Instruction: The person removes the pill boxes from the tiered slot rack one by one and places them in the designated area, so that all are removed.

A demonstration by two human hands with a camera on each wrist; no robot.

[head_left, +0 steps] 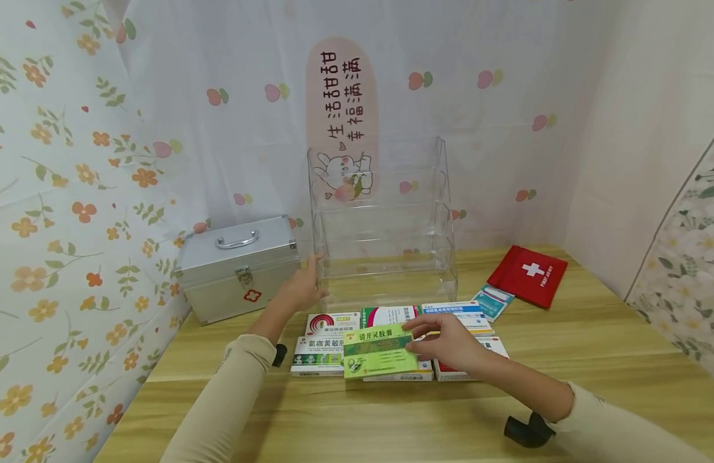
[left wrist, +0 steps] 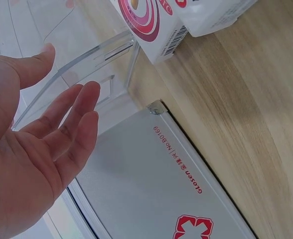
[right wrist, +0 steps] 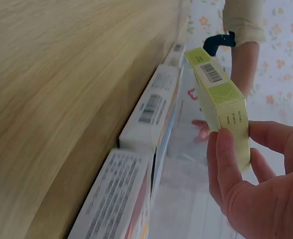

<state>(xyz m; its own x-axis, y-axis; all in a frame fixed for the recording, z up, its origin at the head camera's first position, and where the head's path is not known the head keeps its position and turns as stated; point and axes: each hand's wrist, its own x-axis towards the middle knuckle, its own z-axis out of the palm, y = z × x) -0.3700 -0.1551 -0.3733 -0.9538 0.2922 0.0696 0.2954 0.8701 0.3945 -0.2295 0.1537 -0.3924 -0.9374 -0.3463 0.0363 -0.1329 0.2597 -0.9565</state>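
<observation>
My right hand pinches a light green medicine box by its right end, thumb on one face and fingers on the other. In the right wrist view the green box is raised above a row of white medicine boxes. At the left side of a clear tiered display rack is my left hand. The left wrist view shows that hand with thumb and fingers spread apart, loosely bent and holding nothing, beside the rack's side wall. The rack's tiers hold nothing.
Several medicine boxes lie in two rows before the rack. A silver metal case with a handle stands at the left. On the right lie a red first aid pouch and a teal packet. Patterned curtains hang behind the table.
</observation>
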